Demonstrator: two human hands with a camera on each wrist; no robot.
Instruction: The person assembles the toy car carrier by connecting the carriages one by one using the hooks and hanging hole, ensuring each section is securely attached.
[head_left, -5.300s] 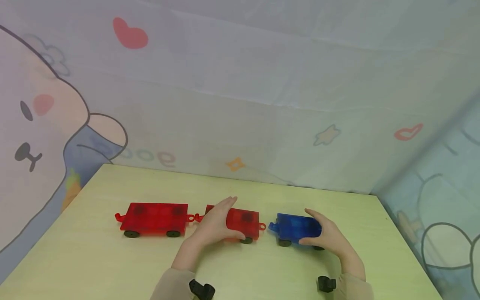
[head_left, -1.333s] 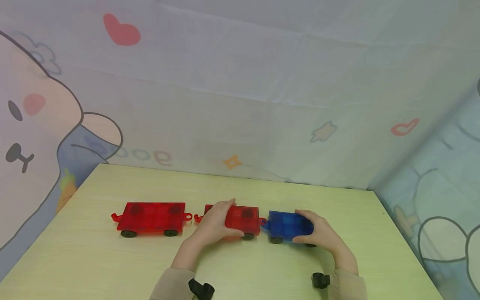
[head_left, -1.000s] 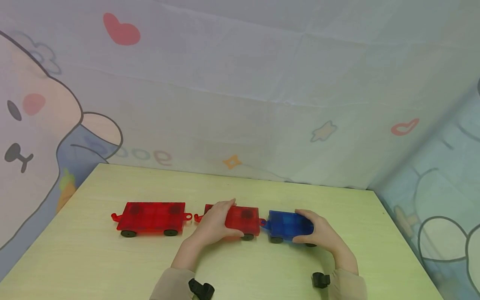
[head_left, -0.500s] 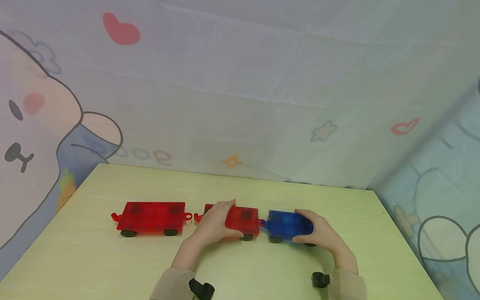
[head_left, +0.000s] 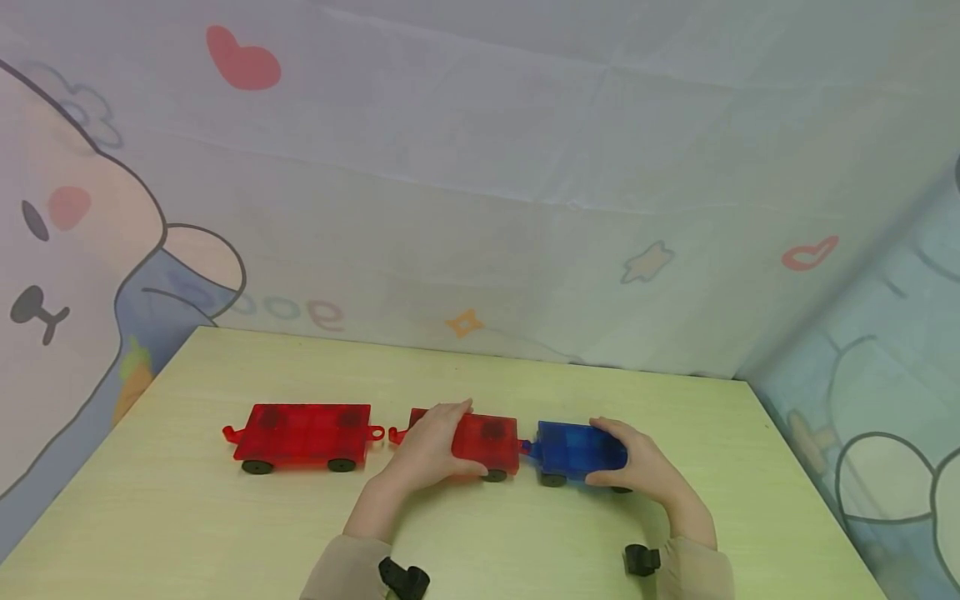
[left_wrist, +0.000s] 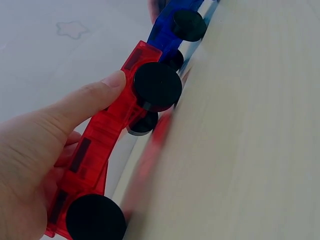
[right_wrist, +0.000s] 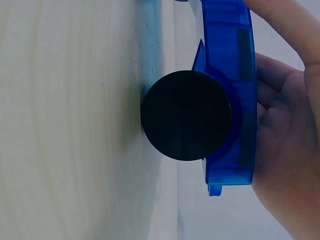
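Note:
Three toy train cars of see-through plastic with black wheels stand in a row. My left hand (head_left: 431, 450) grips the middle red train car (head_left: 487, 442) by its long sides, thumb on the near side; in the left wrist view the thumb (left_wrist: 95, 97) presses that car's side. My right hand (head_left: 645, 467) holds the blue train car (head_left: 573, 450) across its right end. The blue car's hook overlaps the red car's ring between them. In the right wrist view a black wheel (right_wrist: 187, 115) of the blue car rests at the tabletop.
A longer red train car (head_left: 303, 433) stands at the left, its ring close to the middle car's hook with a small gap. The pale wooden table (head_left: 187, 533) ends at a printed cloth backdrop (head_left: 487, 167) behind and at the right.
Over the earlier frames my right hand moved left with the blue car, bringing its hook from apart to the red car's ring. In the last second hardly anything moved.

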